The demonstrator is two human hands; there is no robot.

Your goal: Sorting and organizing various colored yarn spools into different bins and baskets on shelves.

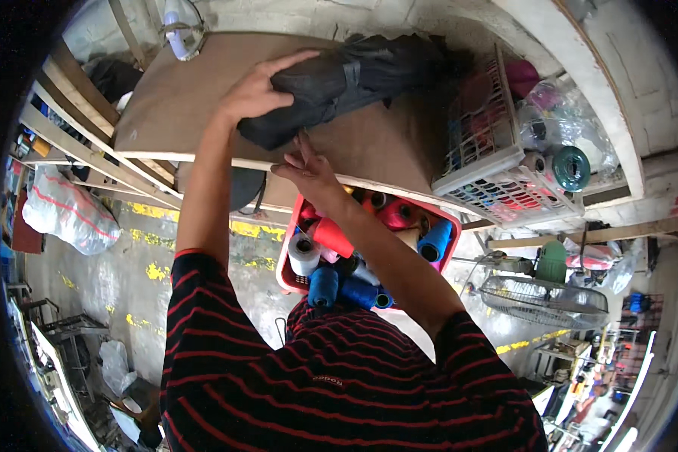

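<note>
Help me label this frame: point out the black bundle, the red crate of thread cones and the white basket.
black bundle (339,83): head view, middle of the dark fabric.
red crate (285,273): head view, left rim.
white basket (481,167): head view, front top rim.

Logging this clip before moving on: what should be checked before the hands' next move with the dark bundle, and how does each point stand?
1. Left hand on black fabric bundle: ok.
2. Right hand has a grip on bundle: cannot tell; fingers reach its lower edge.
3. Bundle rests on brown board: ok.
4. Red crate of thread cones below stays unobstructed: not ok, right forearm crosses it.
5. White basket apart from bundle: cannot tell.
</note>
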